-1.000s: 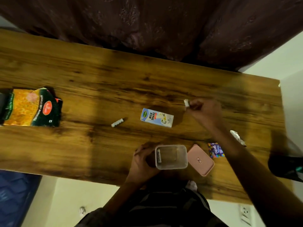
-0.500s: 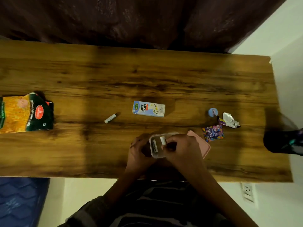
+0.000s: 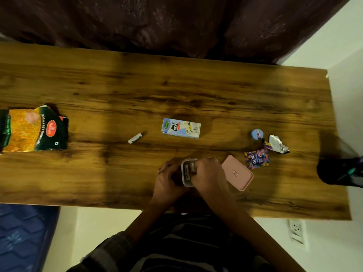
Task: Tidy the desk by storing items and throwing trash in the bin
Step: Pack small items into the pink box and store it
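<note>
A small clear container (image 3: 184,178) stands near the desk's front edge. My left hand (image 3: 167,178) grips its left side. Above its open top, my right hand (image 3: 209,173) curls its fingers down inside and pinches a short white piece (image 3: 191,165). A longer white stick (image 3: 186,171) lies inside along the left wall. The container's pink lid (image 3: 237,172) rests just to the right. Another white stick (image 3: 135,138) lies loose on the wooden desk (image 3: 117,91), left of a milkshake carton (image 3: 181,128).
A snack bag (image 3: 33,130) lies at the desk's left end. At the right are a Gems candy packet (image 3: 256,159), a crumpled foil wrapper (image 3: 278,144) and a small blue cap (image 3: 257,133). A dark object (image 3: 337,171) sits at the right edge. A curtain hangs behind.
My right hand came back from the desk's right side with the short white piece and lowered it into the container. My left hand kept its hold on the container.
</note>
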Demonstrator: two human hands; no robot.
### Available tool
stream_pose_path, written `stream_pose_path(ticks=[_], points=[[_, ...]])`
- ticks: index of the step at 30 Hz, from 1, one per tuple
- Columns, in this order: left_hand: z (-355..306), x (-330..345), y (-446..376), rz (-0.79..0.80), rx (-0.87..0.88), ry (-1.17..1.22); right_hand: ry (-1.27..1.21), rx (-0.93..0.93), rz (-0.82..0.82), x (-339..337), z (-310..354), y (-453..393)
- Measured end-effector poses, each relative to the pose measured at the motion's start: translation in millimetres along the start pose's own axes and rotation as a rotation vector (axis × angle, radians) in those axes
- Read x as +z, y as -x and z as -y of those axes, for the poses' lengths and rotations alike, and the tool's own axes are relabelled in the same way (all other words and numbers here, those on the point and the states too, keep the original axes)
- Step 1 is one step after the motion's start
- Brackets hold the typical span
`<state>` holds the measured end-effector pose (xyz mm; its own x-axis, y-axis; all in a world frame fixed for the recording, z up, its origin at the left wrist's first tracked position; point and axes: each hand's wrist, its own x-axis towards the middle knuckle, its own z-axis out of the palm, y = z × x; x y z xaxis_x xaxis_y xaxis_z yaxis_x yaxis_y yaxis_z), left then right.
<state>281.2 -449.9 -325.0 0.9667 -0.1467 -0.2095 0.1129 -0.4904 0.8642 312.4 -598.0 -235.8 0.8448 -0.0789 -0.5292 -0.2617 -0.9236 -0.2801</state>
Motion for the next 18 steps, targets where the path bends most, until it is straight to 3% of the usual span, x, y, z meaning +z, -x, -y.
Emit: stream_pose_path(ticks=[9, 12, 15, 18], points=[[3.8, 1.2, -0.4, -0.038, 0.040, -0.015, -0.075, -0.083, -0.064, -5.8, -13.0, 3.2], [5.2, 0.5, -1.4, 0.037, 0.036, -0.076, -0.158, -0.114, -0.187, -12.3, -20.0, 14.5], [3.6, -11.3, 0.1, 0.234, 0.049, -0.117, -0.210, -0.173, -0.323, -18.5, -25.6, 25.7], [13.9, -40.2, -1.9, 0.193, 0.199, -0.128, -0.196, -0.208, -0.410, -26.1, -29.6, 34.2]])
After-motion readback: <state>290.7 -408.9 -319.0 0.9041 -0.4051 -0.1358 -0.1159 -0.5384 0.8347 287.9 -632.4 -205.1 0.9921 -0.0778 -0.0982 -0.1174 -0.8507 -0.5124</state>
